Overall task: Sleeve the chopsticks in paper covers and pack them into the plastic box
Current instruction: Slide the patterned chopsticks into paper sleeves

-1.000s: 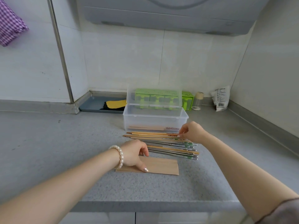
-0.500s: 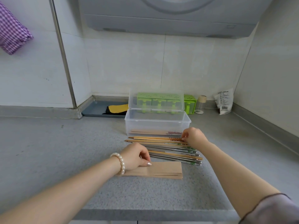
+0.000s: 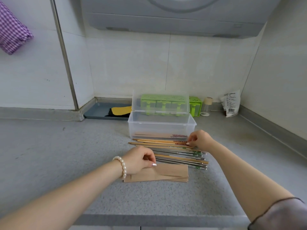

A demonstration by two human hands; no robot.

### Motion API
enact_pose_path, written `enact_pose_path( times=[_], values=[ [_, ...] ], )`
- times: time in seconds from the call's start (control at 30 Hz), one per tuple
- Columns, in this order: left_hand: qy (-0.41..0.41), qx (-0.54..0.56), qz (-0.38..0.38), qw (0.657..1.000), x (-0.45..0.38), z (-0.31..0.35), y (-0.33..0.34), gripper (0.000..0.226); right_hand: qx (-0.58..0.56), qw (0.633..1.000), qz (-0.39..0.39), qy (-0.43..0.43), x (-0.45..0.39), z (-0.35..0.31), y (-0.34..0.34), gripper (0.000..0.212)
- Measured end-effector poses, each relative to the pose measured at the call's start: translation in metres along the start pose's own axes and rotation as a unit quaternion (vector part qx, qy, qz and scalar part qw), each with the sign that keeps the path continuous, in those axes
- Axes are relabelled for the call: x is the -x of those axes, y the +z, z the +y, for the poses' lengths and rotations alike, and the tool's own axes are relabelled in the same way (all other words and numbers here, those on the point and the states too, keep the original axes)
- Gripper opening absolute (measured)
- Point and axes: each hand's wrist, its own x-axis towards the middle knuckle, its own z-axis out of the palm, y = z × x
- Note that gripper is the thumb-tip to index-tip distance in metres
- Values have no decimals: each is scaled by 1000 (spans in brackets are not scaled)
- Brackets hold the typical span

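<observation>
Grey speckled surface (image 3: 66,163), frame centre: clear plastic box (image 3: 162,126), lid up, holds a few sleeved pairs; most left. Loose wood and steel chopsticks (image 3: 169,151) lie just below it. Brown paper covers (image 3: 159,175) stacked lower. Left hand (image 3: 138,161) pinches top cover; right hand (image 3: 200,140) pinches chopstick ends.

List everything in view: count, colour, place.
box: one, clear, lid open, behind the chopsticks; sleeved pairs inside
chopsticks: a loose pile, wooden and metal, on the counter
covers: a small stack, brown, nearest the counter edge
counter: one, grey speckled
rack: one, green, behind the box
tray: one, blue-grey, back corner, yellow and black thing in it
jar: one, clear, by the wall
packet: one, white, right corner
cloth: one, purple check, upper left
hands: left pinches the top cover; right pinches chopstick ends
</observation>
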Motion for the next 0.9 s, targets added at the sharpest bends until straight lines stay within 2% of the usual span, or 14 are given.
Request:
enact_pose_path(
  times=[0.27,0.43,0.5,0.67,0.8,0.9],
  values=[
    [25,50,1,998,4,6,-9,20,-68,997,-6,24,-1,-5,5,8],
    [-5,87,-14,996,7,11,-11,6,-98,994,6,45,1,-3,3,8],
    [-25,104,-27,994,7,11,-10,7,-93,995,10,43,1,-3,3,8],
    [-60,227,-31,971,8,13,-10,5,-46,999,20,6,4,-2,6,6],
    [-102,250,5,963,11,15,-17,28,-36,997,70,-23,8,-4,-4,10],
    [-116,294,29,948,11,15,-18,45,-122,990,59,-49,22,-10,-24,5]
  ],
)
